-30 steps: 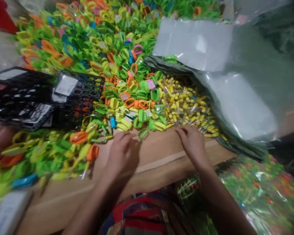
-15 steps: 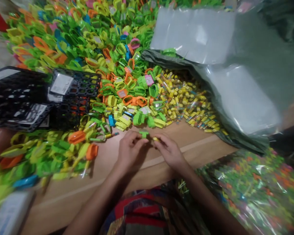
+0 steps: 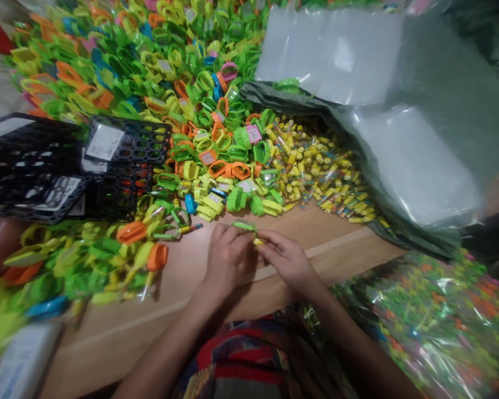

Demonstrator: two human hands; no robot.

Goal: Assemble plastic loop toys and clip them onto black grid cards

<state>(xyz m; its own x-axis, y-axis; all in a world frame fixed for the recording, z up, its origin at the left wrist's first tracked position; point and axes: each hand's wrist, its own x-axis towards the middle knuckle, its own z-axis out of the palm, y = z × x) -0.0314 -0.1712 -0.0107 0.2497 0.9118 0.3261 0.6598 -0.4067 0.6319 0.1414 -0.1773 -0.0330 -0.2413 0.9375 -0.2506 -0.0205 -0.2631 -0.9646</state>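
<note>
My left hand (image 3: 228,257) pinches a small green plastic loop piece (image 3: 244,225) at its fingertips, just above the wooden table (image 3: 183,299). My right hand (image 3: 289,260) meets it from the right, fingers closed on a small yellow piece (image 3: 258,241). Both hands sit at the near edge of a big heap of green, yellow and orange plastic loops (image 3: 183,111). Just right of that heap lies a pile of small yellow wrapped pieces (image 3: 320,172).
Black plastic grid trays (image 3: 66,166) stand at the left. A large grey-green plastic bag (image 3: 399,138) lies open at the right, spilling the yellow pieces. A clear bag of coloured parts (image 3: 432,321) sits at lower right. More loops (image 3: 75,260) lie at left.
My right hand left the yellow pile and came in to meet my left hand. The green loop, lying on the table a second ago, is now held at my fingertips.
</note>
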